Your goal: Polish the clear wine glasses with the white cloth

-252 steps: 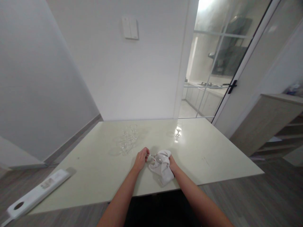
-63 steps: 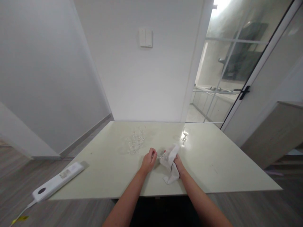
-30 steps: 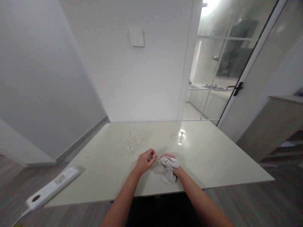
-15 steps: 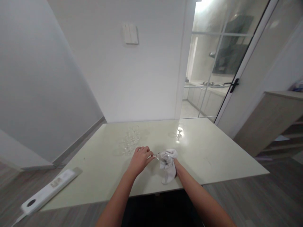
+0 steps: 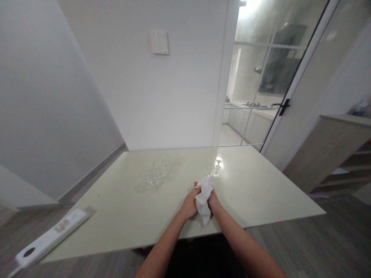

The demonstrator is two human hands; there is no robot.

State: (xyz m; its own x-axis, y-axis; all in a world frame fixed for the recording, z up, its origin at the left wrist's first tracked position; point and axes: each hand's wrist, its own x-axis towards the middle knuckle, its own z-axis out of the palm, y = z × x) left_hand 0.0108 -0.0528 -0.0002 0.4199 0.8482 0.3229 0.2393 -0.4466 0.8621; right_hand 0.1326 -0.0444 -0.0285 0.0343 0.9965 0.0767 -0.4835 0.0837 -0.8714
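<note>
A white cloth [image 5: 204,199] is bunched between my two hands above the near part of the table. My left hand [image 5: 190,201] closes on its left side, fingers curled around it. From the right, my right hand [image 5: 213,201] grips the same cloth. The clear bowl of a stemmed glass [image 5: 209,177] sticks out beyond the cloth, tilted away from me. Its stem and foot are hidden by cloth and fingers. Farther back stands another small stemmed glass [image 5: 218,165], upright in a bright reflection. Several clear glasses [image 5: 158,173] stand grouped to the left.
The pale table [image 5: 116,216] reaches back to the white wall. A white power strip [image 5: 52,239] with a cord lies across its left front corner. Behind, at right, is a glazed door with a black handle [image 5: 284,107]; a wooden shelf unit [image 5: 333,143] stands beside it.
My left hand has moved right, from the glass's stem end onto the cloth. The glass has turned from lying sideways to pointing away, and the cloth now wraps its lower part.
</note>
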